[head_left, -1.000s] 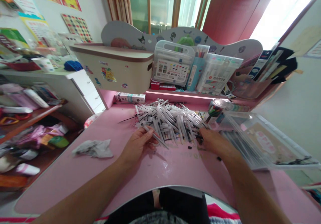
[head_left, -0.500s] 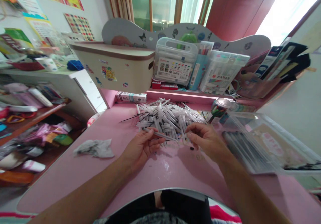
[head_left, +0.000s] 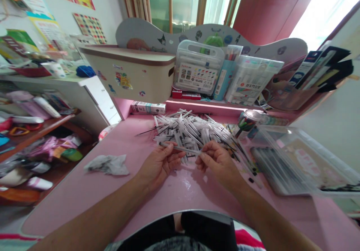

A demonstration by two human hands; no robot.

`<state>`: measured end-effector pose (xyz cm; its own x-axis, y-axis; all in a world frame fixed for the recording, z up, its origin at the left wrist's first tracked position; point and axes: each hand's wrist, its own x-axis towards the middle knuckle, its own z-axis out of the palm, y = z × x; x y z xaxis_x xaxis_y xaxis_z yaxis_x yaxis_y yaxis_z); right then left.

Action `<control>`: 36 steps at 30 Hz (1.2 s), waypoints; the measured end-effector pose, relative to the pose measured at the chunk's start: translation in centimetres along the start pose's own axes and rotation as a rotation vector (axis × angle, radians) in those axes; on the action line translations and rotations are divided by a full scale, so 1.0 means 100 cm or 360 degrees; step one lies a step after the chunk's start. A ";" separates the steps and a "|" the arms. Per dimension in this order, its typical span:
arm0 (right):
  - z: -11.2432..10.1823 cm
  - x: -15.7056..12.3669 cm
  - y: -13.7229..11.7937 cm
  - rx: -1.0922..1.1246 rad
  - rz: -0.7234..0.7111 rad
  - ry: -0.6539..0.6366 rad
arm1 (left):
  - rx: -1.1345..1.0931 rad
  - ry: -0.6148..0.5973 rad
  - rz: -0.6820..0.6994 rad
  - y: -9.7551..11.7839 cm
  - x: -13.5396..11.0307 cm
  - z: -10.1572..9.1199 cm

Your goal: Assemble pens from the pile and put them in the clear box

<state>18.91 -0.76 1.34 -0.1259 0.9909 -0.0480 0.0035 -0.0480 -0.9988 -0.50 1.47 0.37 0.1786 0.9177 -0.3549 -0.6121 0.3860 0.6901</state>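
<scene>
A slim pale pen [head_left: 184,149] is stretched between my two hands, above the front of a heap. My left hand [head_left: 163,161] pinches its left end, thumb on top, the other fingers loosely curled beneath. At the pen's right end my right hand [head_left: 215,163] is closed, thumb and forefinger together; whether a small part sits in that pinch is hidden. Behind both hands lies a pile of clear and white pen parts [head_left: 191,127] mixed with thin dark refills. Small black pieces [head_left: 251,180] lie on the pink desk [head_left: 180,194] right of my right hand.
On the right stands an open clear plastic box [head_left: 284,191] holding dark pens. Near it is a cup of pens [head_left: 247,120]. A crumpled tissue [head_left: 108,165] lies at left. A cream bin [head_left: 132,75] and marker cases [head_left: 199,67] stand on the raised shelf behind.
My right hand has moved left, from beside the pile to the pen's right end, and closed there. My left hand keeps its hold on the pen, nearly in place.
</scene>
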 end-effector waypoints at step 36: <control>0.006 -0.016 -0.039 -0.1591 -0.0755 -0.0109 | 0.0881 -0.0387 0.0489 -0.003 -0.013 -0.004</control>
<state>18.53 -2.23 5.32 -0.3811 0.8712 0.3094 0.7355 0.4885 -0.4694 -0.87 0.12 0.43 0.2674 0.9634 0.0163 -0.1895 0.0360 0.9812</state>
